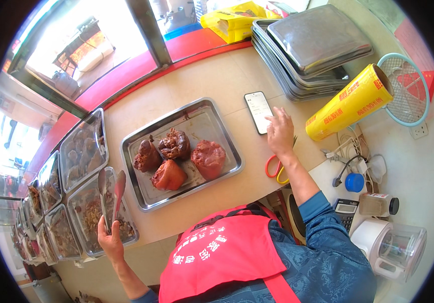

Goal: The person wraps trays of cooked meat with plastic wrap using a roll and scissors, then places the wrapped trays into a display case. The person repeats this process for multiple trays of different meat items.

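My left hand (111, 239) holds a pair of metal tongs (106, 200) by the lower end, with the tips pointing up over a film-covered tray of food (130, 212). My right hand (279, 130) is empty, fingers apart and partly bent, just beside a smartphone (258, 110) with a lit screen lying on the counter. Between the hands, a steel tray (183, 197) carries several pieces of reddish-brown cooked meat (208, 159). Scissors with red and yellow handles (273, 170) lie partly under my right wrist.
Stacked metal trays (319, 38) and a yellow bag (232, 22) stand at the back. To the right are a yellow film roll (347, 104), an electric fly swatter (406, 91), cables, a calculator (345, 212), a jar (376, 204) and a white appliance (372, 238). Film-covered food trays (82, 151) line the left.
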A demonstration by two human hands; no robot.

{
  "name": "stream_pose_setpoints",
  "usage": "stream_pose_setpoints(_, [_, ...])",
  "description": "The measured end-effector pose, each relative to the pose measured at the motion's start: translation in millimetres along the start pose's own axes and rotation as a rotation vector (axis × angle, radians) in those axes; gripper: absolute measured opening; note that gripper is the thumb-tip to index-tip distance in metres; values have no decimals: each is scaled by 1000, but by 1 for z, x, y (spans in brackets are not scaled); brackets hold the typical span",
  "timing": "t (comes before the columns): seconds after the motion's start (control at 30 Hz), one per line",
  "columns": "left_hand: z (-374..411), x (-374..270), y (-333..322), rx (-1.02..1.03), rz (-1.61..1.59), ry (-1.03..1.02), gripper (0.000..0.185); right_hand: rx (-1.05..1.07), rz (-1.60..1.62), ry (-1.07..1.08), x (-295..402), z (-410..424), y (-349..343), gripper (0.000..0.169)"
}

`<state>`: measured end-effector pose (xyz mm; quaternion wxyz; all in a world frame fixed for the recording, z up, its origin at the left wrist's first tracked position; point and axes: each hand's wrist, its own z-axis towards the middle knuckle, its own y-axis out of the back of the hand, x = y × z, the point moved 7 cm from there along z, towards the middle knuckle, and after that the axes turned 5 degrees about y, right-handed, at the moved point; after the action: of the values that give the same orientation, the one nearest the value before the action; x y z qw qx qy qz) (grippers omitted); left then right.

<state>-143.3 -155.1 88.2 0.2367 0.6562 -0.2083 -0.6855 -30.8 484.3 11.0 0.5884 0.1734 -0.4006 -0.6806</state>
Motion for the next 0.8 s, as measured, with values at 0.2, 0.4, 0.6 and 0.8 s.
stream_pose_setpoints(0.2, [-4, -1, -2, 19, -58, 11, 56, -118, 104, -147, -15, -21, 21, 16])
stream_pose_setpoints(0.4, [-3, 5, -4, 32, -111, 42, 56, -64, 115, -101, -2, -28, 22, 19])
stream_pose_setpoints(0.6, [-2, -4, -7, 43, -102, -10, 56, 47, 35, 22, 16, -13, 11, 25])
stream_pose_setpoints(0.8, [-6, 6, 1, 13, -104, 11, 54, -137, 79, -66, 13, -11, 27, 29])
